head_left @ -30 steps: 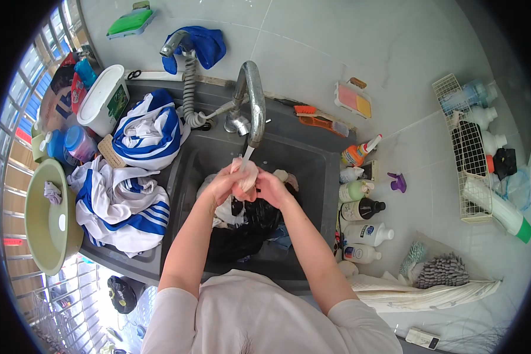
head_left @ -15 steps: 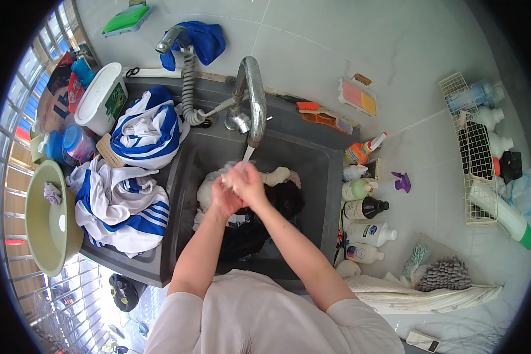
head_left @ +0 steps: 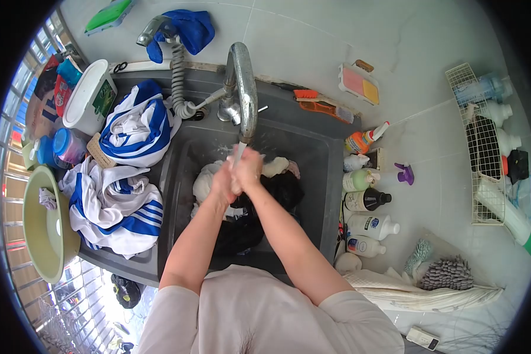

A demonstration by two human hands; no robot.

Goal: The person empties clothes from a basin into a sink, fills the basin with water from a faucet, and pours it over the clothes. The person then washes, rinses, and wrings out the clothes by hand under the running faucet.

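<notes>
Currently, head view: both hands are seen joined low over the sink point(head_left: 314, 171).
Left hand point(head_left: 223, 184): pressed against the right hand point(head_left: 249, 167), under the stream from the faucet point(head_left: 248, 88).
Fingers: drawn in narrow, blurred, partly hidden; whether anything is gripped between them cannot be told.
Laundry: white cloth point(head_left: 204, 182) and black cloth point(head_left: 286, 190) are heaped inside the sink, beneath and around the hands.
Left ledge: blue-and-white garments point(head_left: 115, 203) are piled in two heaps, near the green basin point(head_left: 39, 259).
Back rim: an orange brush point(head_left: 317, 108) is laid flat.
Right side: bottles point(head_left: 367, 200) are lined up beside the sink.
</notes>
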